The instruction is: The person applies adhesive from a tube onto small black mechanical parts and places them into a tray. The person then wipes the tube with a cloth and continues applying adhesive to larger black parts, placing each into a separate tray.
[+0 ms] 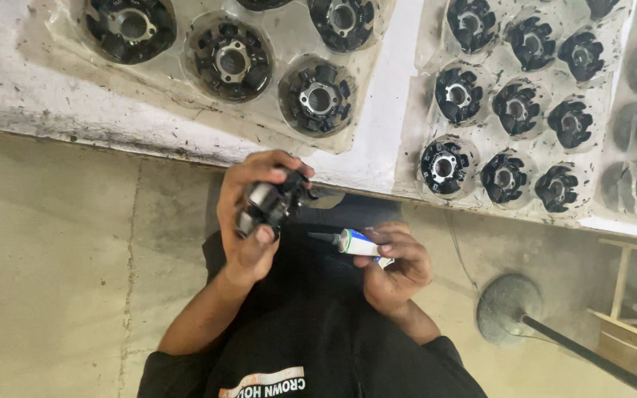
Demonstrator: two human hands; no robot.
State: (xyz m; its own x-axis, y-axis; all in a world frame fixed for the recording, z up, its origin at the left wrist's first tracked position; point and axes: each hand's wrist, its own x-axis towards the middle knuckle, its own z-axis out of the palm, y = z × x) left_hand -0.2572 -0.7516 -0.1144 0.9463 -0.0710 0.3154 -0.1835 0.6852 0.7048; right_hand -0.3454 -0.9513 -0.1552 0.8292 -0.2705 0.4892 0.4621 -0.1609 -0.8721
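My left hand (248, 221) is closed around a black round part with a metal hub (270, 203), held just below the edge of the white workbench (75, 103). My right hand (396, 269) grips a small white tube with a dark pointed nozzle (348, 241). The nozzle points left toward the part and stops a short way from it. Both hands are in front of my black shirt.
Clear plastic trays (377, 44) on the bench hold several black round parts with metal centres: larger ones at the left (231, 60), smaller ones at the right (516, 109). Below are a concrete floor, a round metal base with a rod (506, 306), and a wooden frame (632, 309).
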